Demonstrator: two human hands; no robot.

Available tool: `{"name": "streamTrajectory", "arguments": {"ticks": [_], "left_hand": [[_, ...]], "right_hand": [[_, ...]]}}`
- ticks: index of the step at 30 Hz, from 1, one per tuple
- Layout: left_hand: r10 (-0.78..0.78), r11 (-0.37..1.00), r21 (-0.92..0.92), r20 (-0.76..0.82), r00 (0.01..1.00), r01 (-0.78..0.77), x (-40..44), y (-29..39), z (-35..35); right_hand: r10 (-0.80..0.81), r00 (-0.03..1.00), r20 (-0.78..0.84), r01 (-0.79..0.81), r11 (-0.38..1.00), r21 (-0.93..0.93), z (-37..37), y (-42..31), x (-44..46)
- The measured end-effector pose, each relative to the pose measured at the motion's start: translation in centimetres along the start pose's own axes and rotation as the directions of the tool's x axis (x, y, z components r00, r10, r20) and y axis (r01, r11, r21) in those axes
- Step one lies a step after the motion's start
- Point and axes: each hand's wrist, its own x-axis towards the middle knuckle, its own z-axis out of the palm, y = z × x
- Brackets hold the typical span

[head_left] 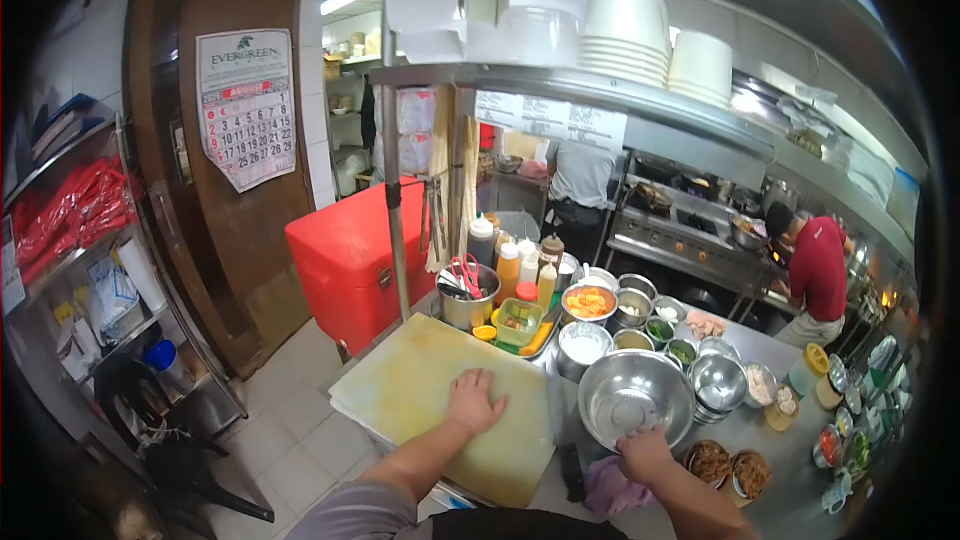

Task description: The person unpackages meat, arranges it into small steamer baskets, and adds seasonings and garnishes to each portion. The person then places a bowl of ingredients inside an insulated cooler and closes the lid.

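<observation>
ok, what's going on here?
Someone's in a kitchen, left hand resting open on the cutting board. Their right hand is at the near rim of a large steel bowl, apparently gripping it. A purple cloth lies just below the bowl. Beyond, a person in a red shirt leans forward by the stove.

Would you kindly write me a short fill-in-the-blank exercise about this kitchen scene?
1. The person's left hand lies flat on the pale yellowish rectangular ____.
2. The person's right hand is at the near rim of the large round shiny metal ____.
3. The large lidded plastic box on the floor is coloured ____.
4. The white printed paper calendar hangs on a brown wooden-looking ____.

Missing words: cutting board; bowl; red; door.
</observation>
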Motion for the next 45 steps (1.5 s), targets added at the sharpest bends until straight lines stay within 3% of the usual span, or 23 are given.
{"name": "streamTrajectory", "arguments": {"ticks": [3, 4, 5, 6, 7, 8, 11, 12, 14, 16, 19, 22, 23, 26, 30, 33, 43, 45], "left_hand": [[0.040, 0.999, 0.004, -0.060, 0.997, -0.040, 1.3, -2.7, 3.7], [0.125, 0.992, 0.018, -0.213, 0.969, -0.125, 0.9, -3.1, 4.8], [0.080, 0.994, -0.073, -0.064, 0.995, -0.085, 1.0, -1.8, 2.4], [0.087, 0.992, -0.089, -0.085, 0.993, -0.094, 1.0, -0.7, 1.4], [0.110, 0.994, -0.010, -0.123, 0.986, -0.112, 1.3, -0.8, 1.9], [0.101, 0.995, -0.004, -0.127, 0.987, -0.103, 1.6, -0.8, 2.2], [0.050, 0.999, -0.001, -0.101, 0.994, -0.051, 1.1, -0.7, 1.6], [0.032, 0.999, -0.002, -0.086, 0.996, -0.032, 1.2, -0.6, 1.4], [0.022, 1.000, 0.002, -0.084, 0.996, -0.022, 1.3, -0.5, 1.4], [0.017, 1.000, 0.007, -0.077, 0.997, -0.016, 1.2, -0.5, 1.4], [0.008, 1.000, 0.008, -0.072, 0.997, -0.007, 1.3, -0.3, 1.3], [-0.007, 1.000, 0.003, -0.063, 0.998, 0.007, 1.3, -0.2, 1.4], [-0.009, 1.000, 0.008, -0.062, 0.998, 0.009, 1.3, -0.2, 1.4], [-0.017, 0.999, 0.031, -0.051, 0.999, 0.019, 1.5, 0.0, 1.2], [-0.011, 0.999, 0.040, -0.054, 0.998, 0.014, 1.5, 0.0, 1.2], [-0.003, 0.998, 0.056, -0.072, 0.997, 0.007, 1.5, -0.2, 1.5], [0.023, 0.997, 0.073, -0.106, 0.994, -0.015, 1.5, 0.2, 1.3], [0.042, 0.996, 0.084, -0.118, 0.992, -0.032, 1.5, 0.2, 1.4]], "right_hand": [[-0.088, 0.995, -0.057, 0.087, 0.996, -0.017, 2.1, -0.1, -0.9], [-0.155, 0.976, -0.153, 0.155, 0.988, -0.013, 1.6, -0.6, -1.7], [-0.148, 0.983, -0.110, 0.156, 0.985, 0.070, 0.5, -0.9, -1.7], [-0.121, 0.962, 0.246, 0.048, 0.958, 0.284, -3.3, -0.7, -1.2], [-0.171, 0.984, 0.042, 0.145, 0.925, 0.352, -4.0, 0.7, -1.4], [-0.082, 0.997, -0.010, 0.077, 0.879, 0.471, -4.7, 2.1, -0.9], [0.244, 0.964, -0.105, -0.156, 0.840, 0.520, -9.5, 6.5, 1.9], [0.373, 0.922, -0.103, -0.267, 0.807, 0.527, -10.0, 8.5, 3.3], [0.474, 0.876, -0.092, -0.365, 0.775, 0.516, -8.3, 13.8, 6.1], [0.462, 0.870, 0.173, -0.491, 0.778, 0.392, -7.5, 16.6, 9.3], [0.369, 0.892, 0.260, -0.390, 0.921, 0.030, 0.0, 21.0, 13.2], [0.383, 0.837, 0.390, -0.399, 0.916, -0.043, 3.2, 22.1, 15.1], [0.325, 0.835, 0.444, -0.332, 0.941, -0.066, 4.2, 22.8, 15.7], [0.365, 0.800, 0.476, -0.365, 0.926, -0.097, 3.7, 21.4, 16.3], [0.367, 0.832, 0.416, -0.359, 0.928, -0.101, 5.1, 21.2, 16.6], [0.387, 0.854, 0.347, -0.405, 0.914, -0.024, 5.3, 22.1, 16.8], [0.409, 0.836, 0.364, -0.515, 0.815, 0.267, 1.5, 25.0, 15.3], [0.412, 0.862, 0.295, -0.498, 0.795, 0.346, 0.5, 25.3, 14.3]]}}
